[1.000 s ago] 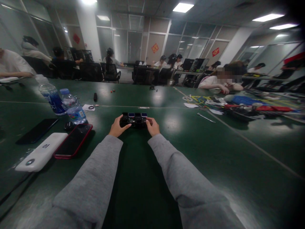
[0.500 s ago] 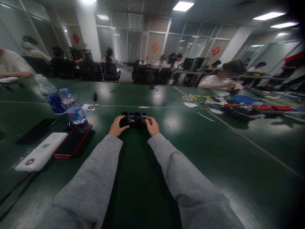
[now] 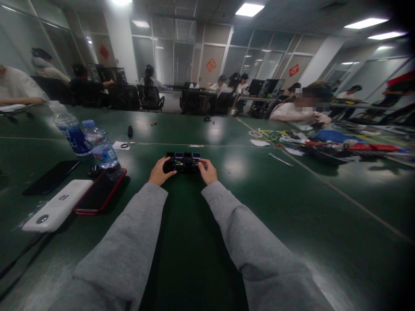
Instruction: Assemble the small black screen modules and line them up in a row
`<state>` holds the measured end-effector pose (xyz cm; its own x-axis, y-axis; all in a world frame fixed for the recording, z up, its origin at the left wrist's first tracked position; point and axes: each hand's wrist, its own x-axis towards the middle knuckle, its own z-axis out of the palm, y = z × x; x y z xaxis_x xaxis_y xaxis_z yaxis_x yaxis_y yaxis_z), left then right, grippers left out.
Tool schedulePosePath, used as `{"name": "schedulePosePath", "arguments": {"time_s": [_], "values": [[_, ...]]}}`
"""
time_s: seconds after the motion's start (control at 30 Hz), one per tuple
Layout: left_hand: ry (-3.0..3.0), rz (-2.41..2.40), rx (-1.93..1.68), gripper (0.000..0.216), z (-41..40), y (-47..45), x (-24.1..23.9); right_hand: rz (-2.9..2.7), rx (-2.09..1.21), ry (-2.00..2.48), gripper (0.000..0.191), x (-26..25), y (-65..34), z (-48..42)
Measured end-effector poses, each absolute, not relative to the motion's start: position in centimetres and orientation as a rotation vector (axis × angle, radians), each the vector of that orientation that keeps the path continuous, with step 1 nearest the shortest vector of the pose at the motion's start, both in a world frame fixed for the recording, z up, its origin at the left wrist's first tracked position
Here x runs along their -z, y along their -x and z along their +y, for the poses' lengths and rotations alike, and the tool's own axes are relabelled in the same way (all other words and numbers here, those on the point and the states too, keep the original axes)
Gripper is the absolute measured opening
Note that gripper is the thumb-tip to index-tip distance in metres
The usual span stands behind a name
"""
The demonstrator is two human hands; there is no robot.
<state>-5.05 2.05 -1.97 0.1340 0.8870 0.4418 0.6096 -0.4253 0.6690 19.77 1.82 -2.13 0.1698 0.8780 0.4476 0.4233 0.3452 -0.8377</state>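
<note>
The grey-sleeved left arm (image 3: 125, 235) and right arm (image 3: 246, 233) stretch forward, the left hand (image 3: 158, 172) curved with its thumb (image 3: 170, 174) spread, the right hand (image 3: 208, 172) turned inward.

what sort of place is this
Probably a shared office or workroom: black office chairs and dark monitors stand in the background, and the green table bears tangled cables and a wrench-like metal tool.

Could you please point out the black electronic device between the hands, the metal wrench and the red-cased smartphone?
Black electronic device (image 3: 183, 163): head view, middle of its body.
Metal wrench (image 3: 280, 160): head view, middle of its shaft.
Red-cased smartphone (image 3: 101, 190): head view, middle of its dark screen.
</note>
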Motion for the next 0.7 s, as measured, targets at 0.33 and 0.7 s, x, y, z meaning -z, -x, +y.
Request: {"name": "schedulePosePath", "arguments": {"time_s": [0.33, 0.7], "values": [[-2.054, 1.493, -1.167, 0.055, 2.45, 4.85, 2.09, -1.460, -0.482, 1.262, 0.022, 2.56, -19.72, 2.15], [-1.909, 1.591, -1.227, 0.050, 2.27, 4.86, 1.65, -1.487, -0.486, 1.262, 0.025, 2.68, -19.73, 2.14]]}}
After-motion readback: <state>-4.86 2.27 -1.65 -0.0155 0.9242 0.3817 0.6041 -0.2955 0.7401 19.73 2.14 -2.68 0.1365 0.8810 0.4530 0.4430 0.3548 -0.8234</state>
